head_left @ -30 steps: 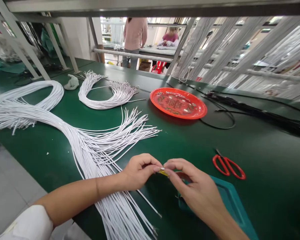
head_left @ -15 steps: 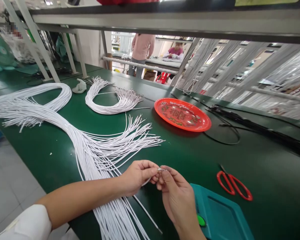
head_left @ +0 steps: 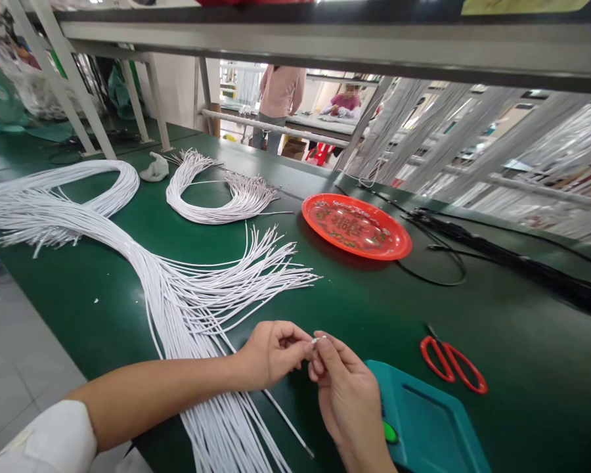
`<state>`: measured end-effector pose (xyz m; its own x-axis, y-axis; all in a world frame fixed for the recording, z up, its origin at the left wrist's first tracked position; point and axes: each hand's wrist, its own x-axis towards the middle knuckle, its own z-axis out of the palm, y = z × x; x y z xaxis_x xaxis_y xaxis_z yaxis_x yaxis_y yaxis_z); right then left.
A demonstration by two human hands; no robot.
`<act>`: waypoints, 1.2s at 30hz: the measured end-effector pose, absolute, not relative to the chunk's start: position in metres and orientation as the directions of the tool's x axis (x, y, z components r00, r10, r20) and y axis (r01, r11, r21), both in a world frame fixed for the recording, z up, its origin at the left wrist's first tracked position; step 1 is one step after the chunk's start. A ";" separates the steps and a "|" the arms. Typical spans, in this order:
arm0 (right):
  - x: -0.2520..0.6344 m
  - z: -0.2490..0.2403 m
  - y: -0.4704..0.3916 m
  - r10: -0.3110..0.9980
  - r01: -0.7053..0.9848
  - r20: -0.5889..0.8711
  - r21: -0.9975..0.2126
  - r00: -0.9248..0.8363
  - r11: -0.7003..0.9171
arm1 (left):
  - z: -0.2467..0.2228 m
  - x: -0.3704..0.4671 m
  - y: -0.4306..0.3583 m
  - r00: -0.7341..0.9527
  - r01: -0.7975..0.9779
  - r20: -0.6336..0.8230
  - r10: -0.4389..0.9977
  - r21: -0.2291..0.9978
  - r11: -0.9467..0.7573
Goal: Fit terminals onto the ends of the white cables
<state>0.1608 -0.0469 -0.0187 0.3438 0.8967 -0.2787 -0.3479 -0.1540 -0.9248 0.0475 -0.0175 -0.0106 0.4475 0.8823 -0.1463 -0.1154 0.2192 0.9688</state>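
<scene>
My left hand [head_left: 272,355] and my right hand [head_left: 347,387] meet fingertip to fingertip over the green table. Between them is a small white cable end [head_left: 318,339], pinched by the fingers of both; its finer details are too small to tell. Under and beside my left forearm lies a large bundle of white cables [head_left: 177,289], its loose ends fanned out toward the middle. One single cable end rests on the table below my hands. A teal plastic box [head_left: 431,420] with a bright green spot sits just right of my right hand.
Red-handled scissors [head_left: 453,361] lie at the right. Behind are a red tray [head_left: 356,226], a curved white cable bundle [head_left: 217,211], a whitish lump [head_left: 155,168] and black cables [head_left: 512,253]. A metal shelf beam [head_left: 295,46] crosses above. Two people are in the background.
Both hands have shifted slightly down, still pinching together. The cable piece that curved below my left fingers no longer shows. The view has shifted a little, moving the tray and scissors leftward.
</scene>
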 end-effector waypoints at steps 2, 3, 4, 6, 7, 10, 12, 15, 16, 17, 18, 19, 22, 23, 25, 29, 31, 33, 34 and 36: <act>0.159 -0.017 -0.047 0.904 -0.338 -0.269 -0.929 0.333 -0.152 | -0.012 0.049 -0.020 0.438 -0.162 -0.134 0.889 0.961 0.225; 0.159 -0.016 -0.048 0.907 -0.291 -0.244 -0.946 0.343 -0.145 | -0.013 0.049 -0.021 0.435 -0.175 -0.129 0.891 0.959 0.224; 0.159 -0.016 -0.049 0.910 -0.200 -0.202 -0.970 0.362 -0.136 | -0.014 0.049 -0.021 0.429 -0.177 -0.126 0.895 0.959 0.220; 0.162 -0.014 -0.051 0.916 0.117 -0.038 -0.989 0.399 -0.091 | -0.017 0.049 -0.022 0.414 -0.146 -0.131 0.901 0.967 0.207; 0.164 -0.014 -0.052 0.917 0.314 0.083 -0.948 0.390 -0.048 | -0.018 0.048 -0.022 0.407 -0.123 -0.132 0.904 0.973 0.197; 0.171 -0.014 -0.053 0.873 0.775 0.447 -0.616 0.195 0.143 | -0.023 0.048 -0.022 0.395 -0.055 -0.106 0.913 0.989 0.139; 0.175 -0.016 -0.053 0.815 0.903 0.580 -0.356 0.013 0.239 | -0.025 0.048 -0.023 0.378 0.004 -0.083 0.922 0.996 0.088; 0.178 -0.019 -0.051 0.767 0.952 0.626 -0.129 -0.140 0.278 | -0.027 0.049 -0.023 0.351 0.081 -0.057 0.934 0.996 0.031; 0.178 -0.019 -0.050 0.768 0.951 0.622 -0.118 -0.154 0.286 | -0.027 0.049 -0.022 0.342 0.093 -0.052 0.938 0.995 0.021; 0.178 -0.018 -0.050 0.776 0.943 0.610 -0.137 -0.160 0.303 | -0.027 0.049 -0.021 0.330 0.099 -0.048 0.943 0.995 0.017; 0.178 -0.016 -0.051 0.789 0.925 0.591 -0.183 -0.166 0.332 | -0.027 0.048 -0.020 0.316 0.098 -0.047 0.948 0.995 0.017; 0.178 -0.014 -0.052 0.806 0.898 0.568 -0.250 -0.166 0.361 | -0.026 0.048 -0.018 0.301 0.092 -0.050 0.952 0.995 0.023; 0.177 -0.008 -0.056 0.872 0.793 0.489 -0.521 -0.024 0.314 | -0.023 0.046 -0.014 0.271 0.081 -0.055 0.961 0.996 0.034; 0.178 -0.007 -0.056 0.895 0.744 0.440 -0.621 0.073 0.245 | -0.022 0.046 -0.013 0.270 0.094 -0.046 0.962 0.995 0.022; 0.180 -0.007 -0.056 0.923 0.613 0.300 -0.784 0.240 0.095 | -0.019 0.045 -0.014 0.260 0.140 -0.003 0.966 0.989 -0.035; 0.188 -0.007 -0.052 0.965 0.516 0.158 -0.856 0.210 0.028 | -0.015 0.045 -0.018 0.248 0.218 0.095 0.964 0.964 -0.151; 0.192 -0.005 -0.049 0.962 0.624 0.257 -0.767 0.091 0.146 | -0.016 0.045 -0.019 0.280 0.234 0.120 0.952 0.954 -0.189; 0.197 -0.002 -0.047 0.908 0.745 0.414 -0.585 -0.066 0.320 | -0.018 0.044 -0.019 0.327 0.238 0.137 0.935 0.945 -0.222; 0.198 0.000 -0.047 0.859 0.793 0.491 -0.462 -0.144 0.397 | -0.020 0.045 -0.019 0.346 0.235 0.140 0.928 0.944 -0.230; 0.201 0.000 -0.048 0.734 0.851 0.618 -0.191 -0.283 0.489 | -0.023 0.045 -0.019 0.363 0.204 0.099 0.927 0.962 -0.182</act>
